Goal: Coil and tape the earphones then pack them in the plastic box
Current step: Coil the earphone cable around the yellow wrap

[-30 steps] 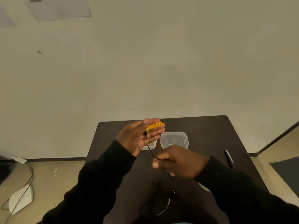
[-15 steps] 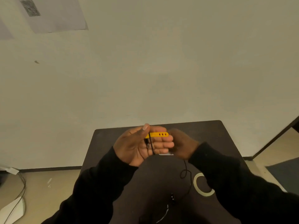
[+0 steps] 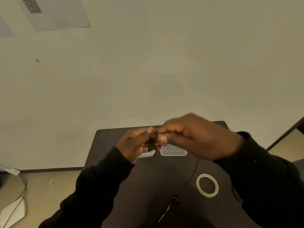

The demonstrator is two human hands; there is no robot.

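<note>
My left hand [image 3: 134,144] is raised above the dark table [image 3: 105,145], fingers flat, with black earphone cable [image 3: 150,145] looped around them and a yellow piece barely showing at the fingertips. My right hand [image 3: 195,137] is blurred, closed on the cable just right of the left fingertips. The loose cable [image 3: 195,168] hangs down from it toward the table; an earbud end [image 3: 176,199] lies near the front. The clear plastic box [image 3: 173,151] sits behind the hands, and a second clear piece [image 3: 147,154] lies to its left. A roll of tape [image 3: 207,185] lies flat at the right.
A pale wall rises behind the table, with sheets of paper [image 3: 56,14] stuck on it. On the floor to the left are cables [image 3: 23,188] and a white object [image 3: 14,211]. A small light strip [image 3: 163,214] lies near the table's front.
My right hand has swung up and over the left fingers, carrying the cable around them. The yellow piece is now mostly covered, and the view has tilted slightly.
</note>
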